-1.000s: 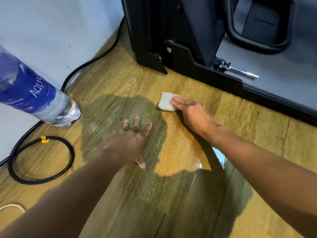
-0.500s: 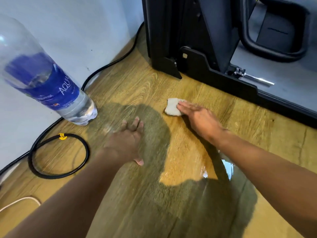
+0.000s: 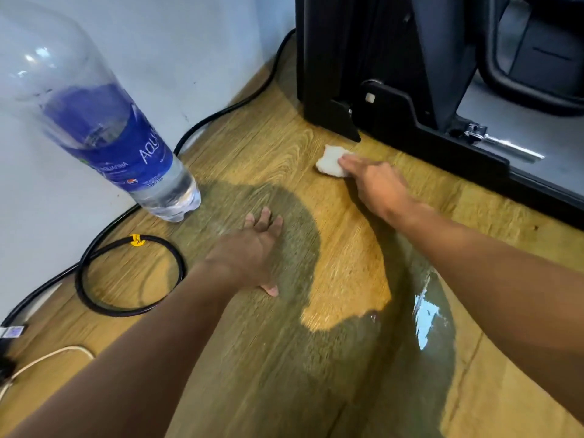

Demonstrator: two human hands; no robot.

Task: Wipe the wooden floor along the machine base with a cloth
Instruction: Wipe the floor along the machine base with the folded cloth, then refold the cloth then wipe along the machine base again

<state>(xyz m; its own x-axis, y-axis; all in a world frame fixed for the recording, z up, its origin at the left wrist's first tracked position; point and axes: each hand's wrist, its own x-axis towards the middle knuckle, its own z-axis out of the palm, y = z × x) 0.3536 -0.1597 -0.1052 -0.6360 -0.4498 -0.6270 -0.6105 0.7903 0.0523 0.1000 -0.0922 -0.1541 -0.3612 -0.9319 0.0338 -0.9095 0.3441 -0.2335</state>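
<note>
White, soft and crumpled, the small cloth (image 3: pixel 330 161) lay on the tan wooden floor (image 3: pixel 252 147) just beside the black machine base (image 3: pixel 426 143). It was pinned under the straight fingers of the right hand (image 3: pixel 377 184). Light and limp, it probably wanted flat downward pressure. The left hand (image 3: pixel 252 251) rested spread on the boards.

Cloth (image 3: pixel 329 160) — under right hand (image 3: pixel 379 186) — slid nearer the machine base (image 3: pixel 420 134)

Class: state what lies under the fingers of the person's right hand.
A white cloth, pressed onto the wooden floor by the right hand. The cloth's near edge is covered by the fingers.
</note>
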